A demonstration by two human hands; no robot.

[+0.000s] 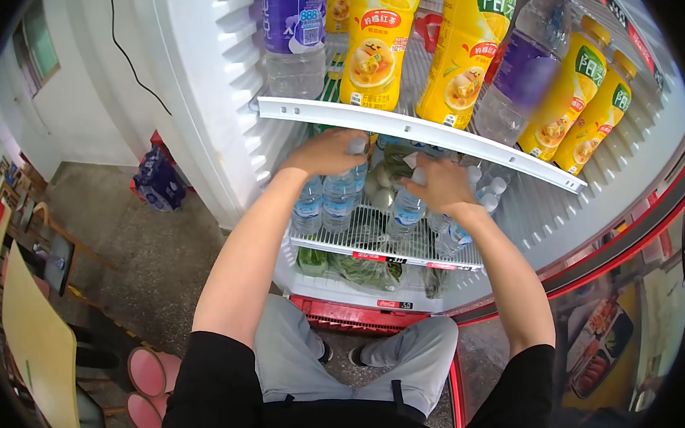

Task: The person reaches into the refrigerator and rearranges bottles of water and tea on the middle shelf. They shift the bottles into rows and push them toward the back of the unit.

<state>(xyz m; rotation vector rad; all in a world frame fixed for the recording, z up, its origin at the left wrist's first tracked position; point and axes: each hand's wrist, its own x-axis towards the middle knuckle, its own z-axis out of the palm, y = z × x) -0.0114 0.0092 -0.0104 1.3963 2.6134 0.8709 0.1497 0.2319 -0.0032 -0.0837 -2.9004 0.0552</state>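
Both of my hands reach into the middle shelf of an upright drinks fridge. My left hand (327, 152) is closed at the neck of a small clear water bottle (338, 202), its fingertips partly hidden. More blue-labelled bottles stand beside it, such as one at the left end (308, 208). My right hand (442, 185) has its fingers closed round the top of another upright water bottle (406, 214). Several further small bottles (457, 235) stand under and to the right of that hand. Between the hands, farther back, lie pale round items (382, 187) that I cannot name.
Above my hands runs the white front edge of the upper shelf (410, 129), bearing yellow tea bottles (374, 47) and purple-labelled water bottles (295, 31). Bagged green vegetables (363, 269) lie on the lowest level. The open red-edged glass door (609, 340) is at my right.
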